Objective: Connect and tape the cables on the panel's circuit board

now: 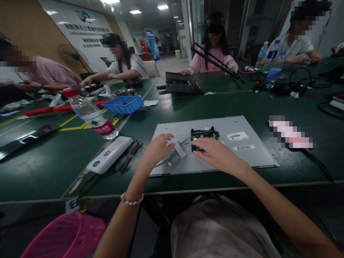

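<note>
A flat grey metal panel (258, 152) lies on the table before me, with a small black-framed circuit board (204, 132) on it. Grey cables (185, 142) run leftward from the board, and a white strip (180, 149) sits over them. My left hand (158, 147) is above the panel's left part, its curled fingertips closed at the upper end of the strip. Over the board's lower edge reaches my right hand (219, 152), with its fingers stretched out and apart, holding nothing. Whether those fingers press on the board is hard to tell.
To the left are a white power bank (110, 154), eyeglasses (127, 156), a tilted water bottle (92, 116) and a blue tray (125, 104). A phone-like object (291, 134) with a cable lies right. Co-workers sit across the table. A pink basket (80, 233) stands below the edge.
</note>
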Motion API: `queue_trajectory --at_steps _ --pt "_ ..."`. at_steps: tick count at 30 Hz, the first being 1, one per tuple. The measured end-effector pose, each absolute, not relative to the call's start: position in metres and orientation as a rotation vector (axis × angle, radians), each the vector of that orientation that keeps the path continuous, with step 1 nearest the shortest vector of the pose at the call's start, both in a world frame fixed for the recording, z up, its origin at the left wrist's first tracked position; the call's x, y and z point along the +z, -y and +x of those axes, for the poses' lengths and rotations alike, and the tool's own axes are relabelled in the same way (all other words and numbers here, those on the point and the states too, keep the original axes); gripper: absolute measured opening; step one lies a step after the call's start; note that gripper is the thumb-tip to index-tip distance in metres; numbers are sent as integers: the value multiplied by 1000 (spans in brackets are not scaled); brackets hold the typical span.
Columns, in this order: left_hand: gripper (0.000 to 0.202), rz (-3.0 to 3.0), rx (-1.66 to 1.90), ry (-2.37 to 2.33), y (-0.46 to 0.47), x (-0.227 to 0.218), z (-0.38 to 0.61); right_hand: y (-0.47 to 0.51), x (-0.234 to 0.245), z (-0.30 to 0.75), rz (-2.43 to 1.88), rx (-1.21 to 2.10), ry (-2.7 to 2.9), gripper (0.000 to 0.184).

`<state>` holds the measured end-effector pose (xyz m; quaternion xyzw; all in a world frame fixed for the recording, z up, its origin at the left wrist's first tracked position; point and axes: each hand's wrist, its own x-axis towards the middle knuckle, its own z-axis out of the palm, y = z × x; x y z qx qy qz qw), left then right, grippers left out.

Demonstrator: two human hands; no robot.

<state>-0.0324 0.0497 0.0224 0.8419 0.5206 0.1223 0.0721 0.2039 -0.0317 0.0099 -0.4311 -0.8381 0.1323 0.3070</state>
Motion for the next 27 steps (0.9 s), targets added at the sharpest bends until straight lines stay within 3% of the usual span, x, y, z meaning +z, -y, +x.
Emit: queue_trajectory --at_steps 4,10,17,27 --pt "33 2661 475 -1565 -31 27 -27 31 13 179 -1046 216 2385 33" --pt "34 2639 309 -1519 -12 6 -14 30 -7 155 -991 43 2564 29" --pt "39 2602 181 -1658 -6 -8 -14 43 -21 157 -1007 144 2518 65" --pt "41 2690 172 -1734 -7 -10 -9 61 -21 148 -1144 121 2496 69"
